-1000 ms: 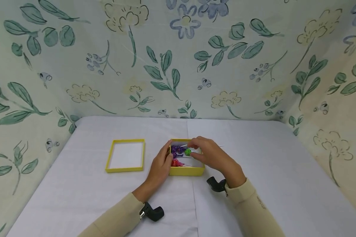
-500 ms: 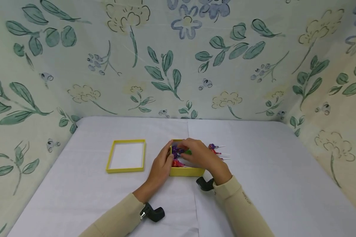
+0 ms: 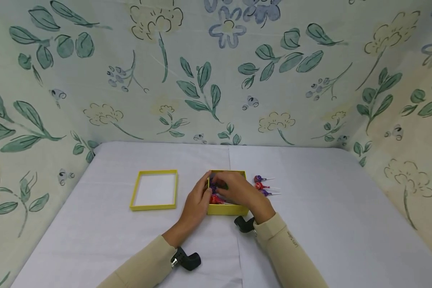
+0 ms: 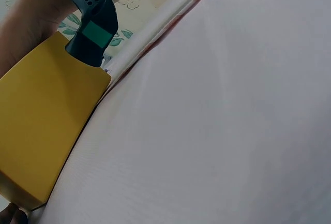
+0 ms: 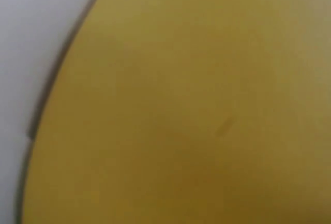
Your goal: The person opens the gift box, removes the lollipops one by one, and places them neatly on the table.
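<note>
left hand (image 3: 196, 200) steadies the box (image 3: 226, 209) mid-frame; right hand (image 3: 237, 190) reaches inside among lollipops (image 3: 216, 199), grasp hidden; pinch one stick cleanly.

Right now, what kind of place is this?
Probably a small tabletop booth set up for filming hand work: a table under a plain white cloth, flowered fabric walls closing three sides, and a yellow box of lollipops.
</note>
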The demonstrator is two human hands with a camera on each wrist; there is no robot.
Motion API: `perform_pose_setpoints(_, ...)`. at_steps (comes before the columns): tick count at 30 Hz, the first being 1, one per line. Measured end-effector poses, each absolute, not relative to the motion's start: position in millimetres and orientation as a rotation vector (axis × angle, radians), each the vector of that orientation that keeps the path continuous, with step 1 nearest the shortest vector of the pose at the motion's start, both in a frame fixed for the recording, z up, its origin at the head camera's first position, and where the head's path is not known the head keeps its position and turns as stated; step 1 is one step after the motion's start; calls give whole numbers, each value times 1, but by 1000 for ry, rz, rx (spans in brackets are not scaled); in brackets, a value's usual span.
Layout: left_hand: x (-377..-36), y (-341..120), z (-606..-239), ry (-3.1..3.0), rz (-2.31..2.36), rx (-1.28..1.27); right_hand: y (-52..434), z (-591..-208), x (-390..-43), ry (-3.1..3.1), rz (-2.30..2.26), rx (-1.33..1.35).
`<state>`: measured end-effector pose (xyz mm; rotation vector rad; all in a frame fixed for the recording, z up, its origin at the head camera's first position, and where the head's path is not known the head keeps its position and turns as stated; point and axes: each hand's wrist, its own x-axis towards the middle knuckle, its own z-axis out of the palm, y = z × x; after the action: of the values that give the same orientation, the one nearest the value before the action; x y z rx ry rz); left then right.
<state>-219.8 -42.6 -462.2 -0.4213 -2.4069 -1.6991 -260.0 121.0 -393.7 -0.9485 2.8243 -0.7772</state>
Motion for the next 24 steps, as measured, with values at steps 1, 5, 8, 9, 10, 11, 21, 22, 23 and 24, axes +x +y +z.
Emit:
perform_pose_setpoints(1,-220,-42,-462,-2410,-1695,-421,121,-394,-260,2827,-765,-940)
perform_pose_setpoints(5,-219,-41,-461,-2410,-1692,-430,121,-395,-258,2833,-722,-917)
perform_pose_setpoints(8,-218,-41,-460,-2406,-1689,-436,121,-396,-257,2835,-700,-906)
perform_pose_setpoints(9,-218,-41,-460,-2406,-1684,-436,122,-396,-257,2839,-693,-907)
perform_pose_setpoints(10,-218,-41,-460,-2407,-1685,-433,121,-396,-257,2843,-682,-908)
perform_pose_setpoints(11,-218,-41,-459,-2407,-1689,-431,121,-397,-257,2848,-672,-908)
perform_pose_setpoints(21,-219,-41,-461,-2402,-1694,-436,119,-399,-258,2883,-578,-896)
perform_pose_setpoints(22,-219,-41,-461,-2402,-1694,-437,119,-399,-258,2889,-562,-895)
perform_pose_setpoints(23,-219,-41,-461,-2403,-1693,-438,119,-399,-258,2894,-548,-893)
perform_pose_setpoints(24,-219,-41,-461,-2403,-1693,-438,118,-399,-258,2898,-537,-891)
